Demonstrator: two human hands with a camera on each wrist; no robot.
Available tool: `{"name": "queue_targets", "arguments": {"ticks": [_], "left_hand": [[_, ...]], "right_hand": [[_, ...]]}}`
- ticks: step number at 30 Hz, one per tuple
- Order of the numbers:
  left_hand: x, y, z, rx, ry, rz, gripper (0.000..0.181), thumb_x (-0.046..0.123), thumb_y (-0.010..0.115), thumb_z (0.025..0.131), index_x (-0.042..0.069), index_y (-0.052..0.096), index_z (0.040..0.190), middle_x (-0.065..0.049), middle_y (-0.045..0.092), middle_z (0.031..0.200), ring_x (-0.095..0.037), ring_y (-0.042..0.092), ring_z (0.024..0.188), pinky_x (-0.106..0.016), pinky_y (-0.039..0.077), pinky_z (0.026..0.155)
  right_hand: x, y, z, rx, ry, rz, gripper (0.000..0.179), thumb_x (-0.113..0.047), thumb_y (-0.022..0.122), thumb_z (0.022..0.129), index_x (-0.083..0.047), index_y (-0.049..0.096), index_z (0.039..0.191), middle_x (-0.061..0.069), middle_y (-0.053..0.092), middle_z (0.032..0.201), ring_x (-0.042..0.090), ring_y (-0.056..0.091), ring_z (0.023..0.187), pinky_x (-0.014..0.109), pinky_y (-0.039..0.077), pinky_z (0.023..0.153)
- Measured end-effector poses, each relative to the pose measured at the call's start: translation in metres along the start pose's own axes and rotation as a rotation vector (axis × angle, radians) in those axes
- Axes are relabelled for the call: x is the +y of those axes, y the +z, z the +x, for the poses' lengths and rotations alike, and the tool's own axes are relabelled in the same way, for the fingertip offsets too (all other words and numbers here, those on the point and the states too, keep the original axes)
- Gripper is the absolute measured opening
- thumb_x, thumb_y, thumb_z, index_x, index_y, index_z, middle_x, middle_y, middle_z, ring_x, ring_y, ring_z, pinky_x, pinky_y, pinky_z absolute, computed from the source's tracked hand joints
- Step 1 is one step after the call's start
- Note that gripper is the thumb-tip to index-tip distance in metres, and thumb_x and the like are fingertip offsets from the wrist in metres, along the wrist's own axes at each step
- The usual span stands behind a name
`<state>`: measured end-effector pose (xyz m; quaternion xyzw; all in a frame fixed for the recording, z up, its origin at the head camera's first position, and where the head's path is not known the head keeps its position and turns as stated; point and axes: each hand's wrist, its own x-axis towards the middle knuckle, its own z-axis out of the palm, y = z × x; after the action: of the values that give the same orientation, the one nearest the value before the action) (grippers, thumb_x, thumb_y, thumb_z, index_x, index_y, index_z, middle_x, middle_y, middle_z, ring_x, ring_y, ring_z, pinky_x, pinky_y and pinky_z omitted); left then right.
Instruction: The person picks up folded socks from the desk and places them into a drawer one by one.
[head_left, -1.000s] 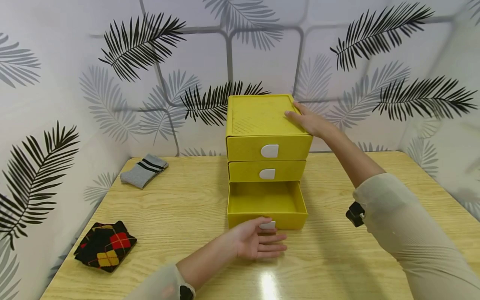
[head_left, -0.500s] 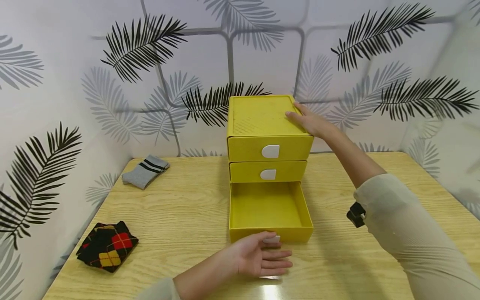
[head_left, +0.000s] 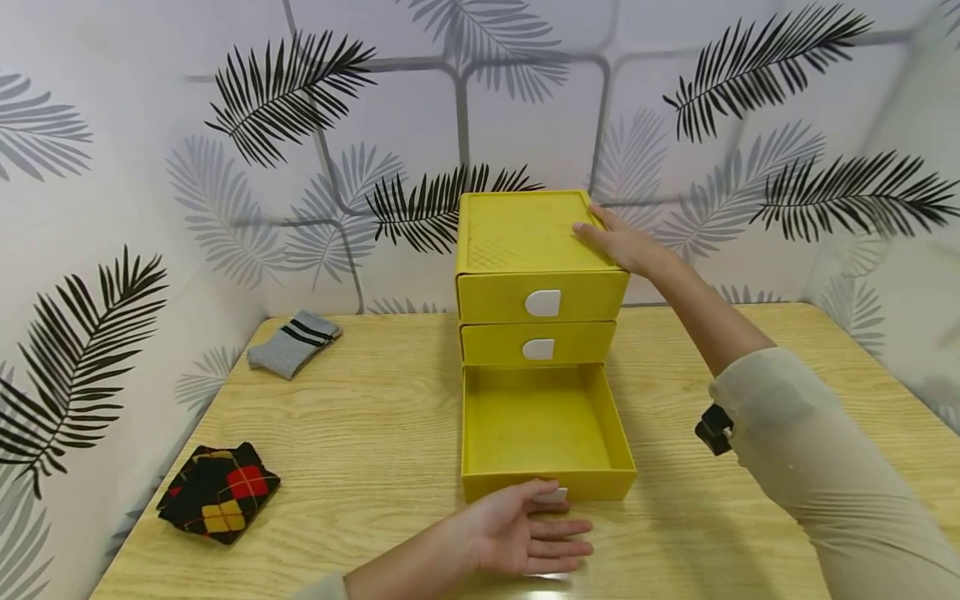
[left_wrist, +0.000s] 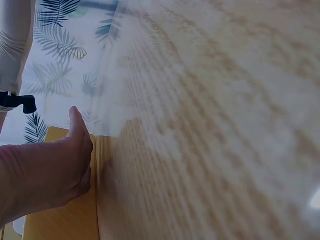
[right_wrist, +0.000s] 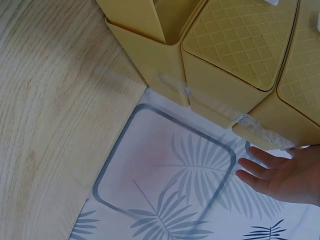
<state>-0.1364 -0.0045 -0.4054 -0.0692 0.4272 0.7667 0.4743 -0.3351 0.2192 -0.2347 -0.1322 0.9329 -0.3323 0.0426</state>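
One yellow drawer unit [head_left: 528, 233] stands at the frame's centre, its lowest drawer [head_left: 540, 425] out towards the bottom. The left hand [head_left: 510, 537], lower centre, has its thumb at the white handle [head_left: 555, 496], other fingers extended. The right hand [head_left: 622, 243], right of centre, rests fingers outstretched on the unit's top edge. A gray sock [head_left: 295, 344] and argyle sock [head_left: 219, 493] lie left on the table [head_left: 360, 425].

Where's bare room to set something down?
Widest: the table between the gray sock, the argyle bundle and the yellow drawer unit. Next: the strip between the unit and the right sleeve. The open bottom drawer looks empty. Crowded: that drawer's front, where the left hand is, and the unit's top right edge, under the right hand.
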Motion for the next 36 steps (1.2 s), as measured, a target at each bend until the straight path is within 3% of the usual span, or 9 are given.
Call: {"name": "queue_targets", "arguments": {"ticks": [6, 11, 14, 18, 22, 25, 28, 31, 36], "left_hand": [[0.003, -0.002, -0.005, -0.035, -0.019, 0.02, 0.061, 0.036, 0.051, 0.094, -0.008, 0.03, 0.132, -0.021, 0.056, 0.118, -0.04, 0.048, 0.114, -0.047, 0.038, 0.095], [0.007, -0.014, -0.021, -0.09, -0.008, 0.112, 0.071, 0.038, 0.049, 0.095, -0.015, 0.024, 0.135, -0.021, 0.052, 0.124, -0.04, 0.047, 0.115, -0.049, 0.037, 0.095], [0.009, -0.025, -0.036, -0.12, 0.051, 0.186, 0.064, 0.036, 0.047, 0.096, -0.012, 0.03, 0.134, -0.021, 0.05, 0.126, -0.04, 0.048, 0.114, -0.05, 0.037, 0.094], [0.018, -0.037, -0.06, -0.083, 0.208, 0.239, 0.05, 0.03, 0.046, 0.097, -0.008, 0.041, 0.129, -0.024, 0.048, 0.127, -0.04, 0.048, 0.113, -0.048, 0.037, 0.095], [0.037, -0.05, -0.086, 0.091, 0.406, 0.343, 0.051, 0.03, 0.048, 0.096, -0.008, 0.043, 0.128, -0.022, 0.051, 0.125, -0.033, 0.053, 0.109, -0.042, 0.042, 0.091], [0.051, -0.061, -0.104, 0.316, 0.534, 0.413, 0.052, 0.032, 0.05, 0.095, -0.007, 0.043, 0.128, -0.017, 0.054, 0.121, -0.026, 0.057, 0.103, -0.036, 0.046, 0.086], [0.062, -0.077, -0.122, 0.52, 0.658, 0.4, 0.046, 0.032, 0.051, 0.095, -0.002, 0.045, 0.126, -0.009, 0.057, 0.116, -0.021, 0.058, 0.1, -0.032, 0.047, 0.083], [0.071, -0.116, -0.137, 0.639, 0.816, 0.357, 0.043, 0.031, 0.053, 0.094, 0.001, 0.047, 0.125, -0.005, 0.06, 0.113, -0.019, 0.059, 0.1, -0.03, 0.049, 0.081], [0.077, -0.213, -0.149, 0.748, 0.975, 0.32, 0.052, 0.036, 0.06, 0.089, 0.004, 0.048, 0.129, -0.008, 0.058, 0.119, -0.019, 0.061, 0.099, -0.03, 0.051, 0.074]], "right_hand": [[-0.002, 0.001, 0.002, -0.004, 0.01, -0.013, 0.075, -0.05, 0.029, 0.096, -0.007, -0.004, 0.147, 0.017, -0.003, 0.151, 0.034, -0.002, 0.136, 0.05, 0.001, 0.106], [-0.005, 0.004, 0.004, -0.002, 0.0, -0.009, 0.075, -0.049, 0.03, 0.096, -0.006, -0.003, 0.147, 0.017, -0.003, 0.151, 0.034, -0.001, 0.136, 0.049, 0.002, 0.107], [-0.005, 0.003, 0.004, -0.002, -0.001, -0.008, 0.074, -0.049, 0.03, 0.097, -0.006, -0.003, 0.147, 0.017, -0.003, 0.151, 0.033, -0.002, 0.136, 0.049, 0.002, 0.107], [-0.006, 0.002, 0.003, -0.004, -0.002, -0.001, 0.074, -0.048, 0.029, 0.097, -0.006, -0.004, 0.147, 0.017, -0.004, 0.151, 0.034, -0.003, 0.136, 0.05, 0.001, 0.106], [-0.003, 0.001, 0.002, -0.005, -0.002, 0.003, 0.074, -0.049, 0.029, 0.097, -0.006, -0.004, 0.147, 0.018, -0.005, 0.151, 0.035, -0.004, 0.135, 0.051, 0.0, 0.106], [-0.001, -0.001, 0.002, -0.002, -0.007, 0.005, 0.074, -0.049, 0.029, 0.097, -0.005, -0.004, 0.147, 0.018, -0.004, 0.151, 0.035, -0.003, 0.135, 0.051, 0.001, 0.106], [-0.001, -0.001, 0.001, 0.0, -0.006, 0.005, 0.074, -0.048, 0.03, 0.097, -0.004, -0.004, 0.147, 0.019, -0.004, 0.15, 0.035, -0.003, 0.135, 0.05, 0.001, 0.106], [-0.001, -0.001, 0.0, -0.002, -0.005, 0.004, 0.074, -0.048, 0.029, 0.097, -0.004, -0.004, 0.147, 0.019, -0.004, 0.15, 0.036, -0.002, 0.135, 0.05, 0.001, 0.106], [-0.001, -0.001, -0.001, -0.008, -0.001, 0.011, 0.074, -0.049, 0.029, 0.097, -0.005, -0.006, 0.147, 0.019, -0.004, 0.15, 0.036, -0.003, 0.135, 0.051, 0.001, 0.106]]}}
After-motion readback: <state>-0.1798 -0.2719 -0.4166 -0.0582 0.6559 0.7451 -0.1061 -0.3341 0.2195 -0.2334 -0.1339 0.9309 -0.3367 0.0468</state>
